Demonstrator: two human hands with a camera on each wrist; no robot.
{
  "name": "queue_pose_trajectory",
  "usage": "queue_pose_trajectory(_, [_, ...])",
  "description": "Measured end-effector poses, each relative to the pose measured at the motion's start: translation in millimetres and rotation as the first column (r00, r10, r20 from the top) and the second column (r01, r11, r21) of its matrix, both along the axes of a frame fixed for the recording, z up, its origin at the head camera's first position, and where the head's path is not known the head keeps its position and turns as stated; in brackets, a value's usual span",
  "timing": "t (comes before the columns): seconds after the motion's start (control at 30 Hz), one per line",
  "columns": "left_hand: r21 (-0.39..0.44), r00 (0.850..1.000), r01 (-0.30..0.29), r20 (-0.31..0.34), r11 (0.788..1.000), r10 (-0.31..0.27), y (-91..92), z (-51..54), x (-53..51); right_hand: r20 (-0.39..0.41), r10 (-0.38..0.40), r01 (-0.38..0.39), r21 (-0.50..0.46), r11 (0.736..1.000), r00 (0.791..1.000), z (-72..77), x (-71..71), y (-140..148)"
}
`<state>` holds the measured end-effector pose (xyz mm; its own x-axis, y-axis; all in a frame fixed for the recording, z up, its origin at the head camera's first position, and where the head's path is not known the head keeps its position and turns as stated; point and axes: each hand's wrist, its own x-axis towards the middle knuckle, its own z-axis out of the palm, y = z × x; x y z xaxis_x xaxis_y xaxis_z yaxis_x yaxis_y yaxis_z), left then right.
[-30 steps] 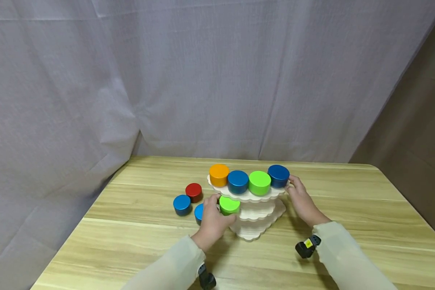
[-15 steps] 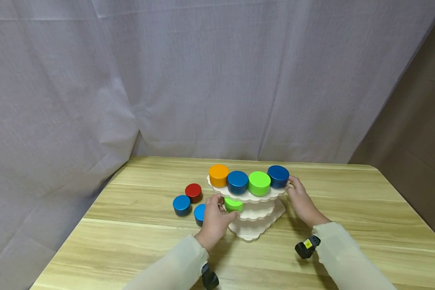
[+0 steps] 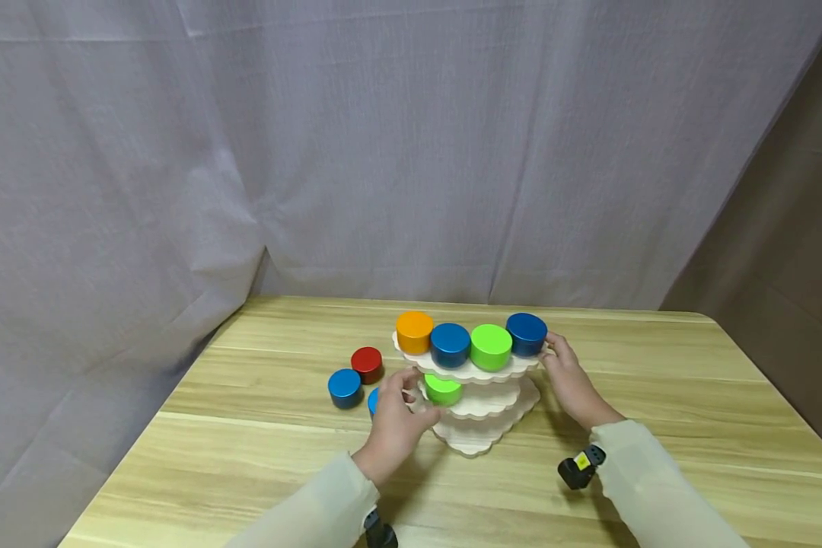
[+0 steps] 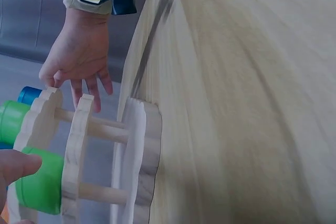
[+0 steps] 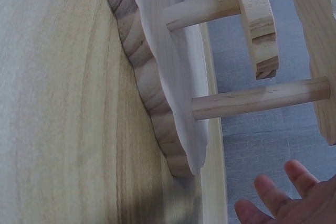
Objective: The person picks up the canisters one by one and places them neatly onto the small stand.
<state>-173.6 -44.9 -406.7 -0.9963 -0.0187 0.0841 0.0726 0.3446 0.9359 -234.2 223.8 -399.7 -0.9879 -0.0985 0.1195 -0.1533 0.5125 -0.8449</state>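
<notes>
A three-tiered pale wooden stand (image 3: 476, 373) with scalloped edges stands on the table. On its middle tier sits a short green cylinder (image 3: 443, 390), partly under the top tier. My left hand (image 3: 392, 426) is just left of it, fingers and thumb spread apart; the thumb (image 4: 21, 165) shows beside the green cylinder (image 4: 44, 184) in the left wrist view. At the top tier's right edge, my right hand (image 3: 574, 387) pinches the rim, its other fingers (image 5: 273, 195) hanging straight. The top tier bears an orange (image 3: 414, 332), a blue (image 3: 450, 345), another green (image 3: 491, 348) and a dark blue cylinder (image 3: 527, 334).
Left of the stand, a red cylinder (image 3: 367, 365) and a blue cylinder (image 3: 345, 389) lie on the wooden table (image 3: 246, 441). Another blue cylinder (image 3: 373, 402) is partly hidden by the left hand. A grey curtain (image 3: 397, 152) hangs behind the table.
The left hand has moved the green cylinder rightward onto the middle tier, let go of it and drawn back slightly left. The right hand has stayed at the top tier.
</notes>
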Motion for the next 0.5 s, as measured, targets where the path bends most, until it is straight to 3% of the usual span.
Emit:
queue_pose_trajectory(0.23, [-0.138,0.99,0.001,-0.136,0.99,-0.02,-19.7,4.4,11.1,0.011,-0.001,0.001,-0.003,1.0,1.0,2.7,2.5,-0.6])
queue_pose_trajectory(0.5, [-0.321,0.939,-0.067,-0.341,0.945,-0.049,-48.5,11.1,11.9,0.017,-0.001,0.001,0.007,1.0,1.0,2.6,2.1,-1.1])
